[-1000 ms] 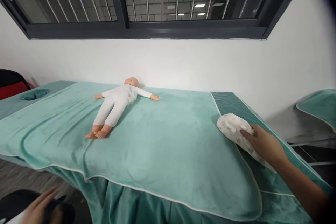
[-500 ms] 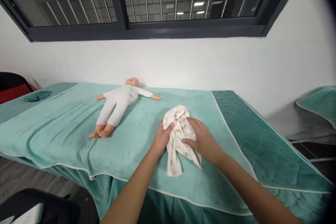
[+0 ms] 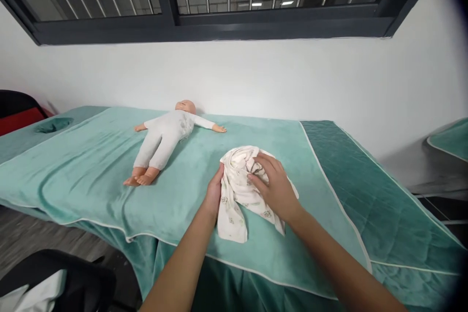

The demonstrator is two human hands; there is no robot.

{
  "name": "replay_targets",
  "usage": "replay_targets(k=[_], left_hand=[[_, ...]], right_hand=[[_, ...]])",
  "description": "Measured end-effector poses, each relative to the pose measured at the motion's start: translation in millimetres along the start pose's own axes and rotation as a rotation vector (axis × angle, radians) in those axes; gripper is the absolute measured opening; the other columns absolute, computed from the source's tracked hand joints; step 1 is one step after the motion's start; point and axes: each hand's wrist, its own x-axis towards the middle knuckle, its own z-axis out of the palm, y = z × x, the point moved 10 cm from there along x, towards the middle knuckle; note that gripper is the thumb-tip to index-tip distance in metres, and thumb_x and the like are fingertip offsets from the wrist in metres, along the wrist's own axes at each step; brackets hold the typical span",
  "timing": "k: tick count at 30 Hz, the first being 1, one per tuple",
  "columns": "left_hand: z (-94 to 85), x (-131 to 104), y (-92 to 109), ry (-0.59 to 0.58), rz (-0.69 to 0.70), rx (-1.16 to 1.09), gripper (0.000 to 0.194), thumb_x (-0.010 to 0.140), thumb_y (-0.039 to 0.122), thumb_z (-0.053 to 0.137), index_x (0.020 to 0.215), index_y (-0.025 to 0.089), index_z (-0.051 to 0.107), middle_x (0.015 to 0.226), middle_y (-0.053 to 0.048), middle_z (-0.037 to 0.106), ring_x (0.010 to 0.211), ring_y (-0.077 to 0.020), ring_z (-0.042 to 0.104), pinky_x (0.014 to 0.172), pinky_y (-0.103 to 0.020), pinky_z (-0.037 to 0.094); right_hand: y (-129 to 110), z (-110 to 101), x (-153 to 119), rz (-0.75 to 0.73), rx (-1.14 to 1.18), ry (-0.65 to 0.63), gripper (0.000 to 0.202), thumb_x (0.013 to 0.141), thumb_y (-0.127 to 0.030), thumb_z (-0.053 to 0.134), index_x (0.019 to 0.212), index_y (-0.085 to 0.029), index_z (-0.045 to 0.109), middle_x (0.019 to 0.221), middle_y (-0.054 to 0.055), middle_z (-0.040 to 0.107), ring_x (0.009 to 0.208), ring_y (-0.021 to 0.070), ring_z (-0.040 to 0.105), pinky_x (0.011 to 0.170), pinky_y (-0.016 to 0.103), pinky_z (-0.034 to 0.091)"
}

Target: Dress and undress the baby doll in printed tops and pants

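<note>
Pinching bunched cloth (image 3: 234, 185) between narrow fingers of right hand (image 3: 278, 190); touching 9-o'clock edge with left hand (image 3: 213, 196), cannot tell how closed — could twist, given overlapping folds.

A green-covered bed (image 3: 285, 258) carries a doll (image 3: 166, 134) and crumpled patterned cloth (image 3: 234, 185).
</note>
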Motion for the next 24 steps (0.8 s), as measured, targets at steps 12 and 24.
replay_targets(k=[12,24], left_hand=[[-10.0,4,-1,0.004,-0.022,-0.067,0.066,0.089,0.057,0.055,0.14,0.015,0.055,0.123,-0.012,0.071,0.12,-0.032,0.063,0.11,-0.045,0.044],[-24.5,-3,13,0.109,0.048,-0.149,0.063,0.088,0.058,0.056,0.133,0.015,0.06,0.119,-0.011,0.073,0.116,-0.0325,0.065,0.107,-0.045,0.046]], right_hand=[[31,5,11,0.164,0.345,-0.176,0.02,0.088,-0.041,0.063,0.099,-0.024,0.064,0.113,0.005,0.067,0.11,0.0233,0.061,0.1,0.042,0.044],[74,-128,8,0.283,0.705,0.395,0.031,0.085,-0.041,0.067,0.108,-0.026,0.053,0.135,0.009,0.062,0.12,0.025,0.061,0.101,0.046,0.048]])
